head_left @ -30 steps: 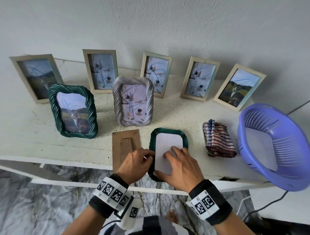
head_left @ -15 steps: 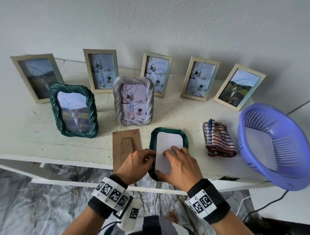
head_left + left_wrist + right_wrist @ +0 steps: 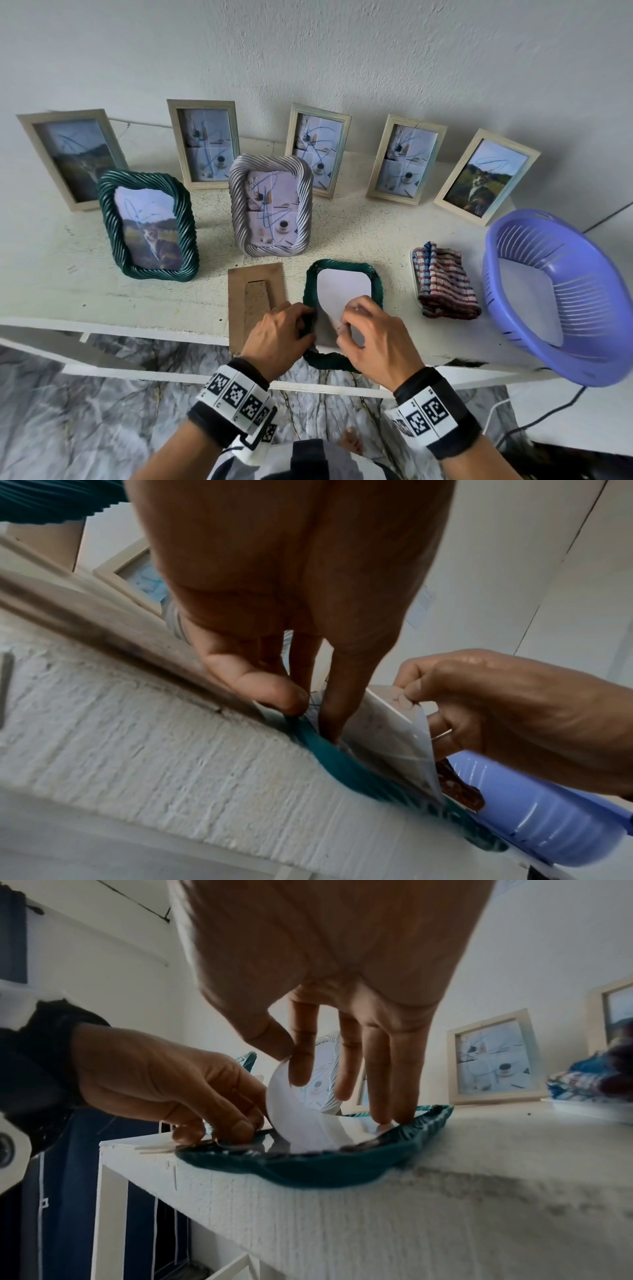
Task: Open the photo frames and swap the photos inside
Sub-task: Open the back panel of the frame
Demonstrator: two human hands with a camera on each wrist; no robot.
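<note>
A green twisted frame (image 3: 376, 284) lies face down at the table's front edge, its white-backed photo (image 3: 344, 287) inside. My left hand (image 3: 306, 318) pinches the frame's left rim, thumb outside and fingers inside, as the left wrist view shows on the frame (image 3: 342, 761). My right hand (image 3: 349, 325) pinches the photo's near-left corner between thumb and index finger and curls it up off the frame. In the right wrist view the photo (image 3: 301, 1118) bends upward while the other fingers (image 3: 394, 1096) press down inside the frame (image 3: 325, 1167).
The brown cardboard backing (image 3: 257, 301) lies just left of the frame. A silver frame (image 3: 270, 205) and a second green frame (image 3: 149, 226) stand behind, with several wooden frames along the wall. A striped cloth (image 3: 443, 287) and a purple basket (image 3: 561, 294) sit at the right.
My right hand's fingers lay flat on the photo before; now they pinch its near-left corner and have lifted it. My left hand stays on the frame's left rim.
</note>
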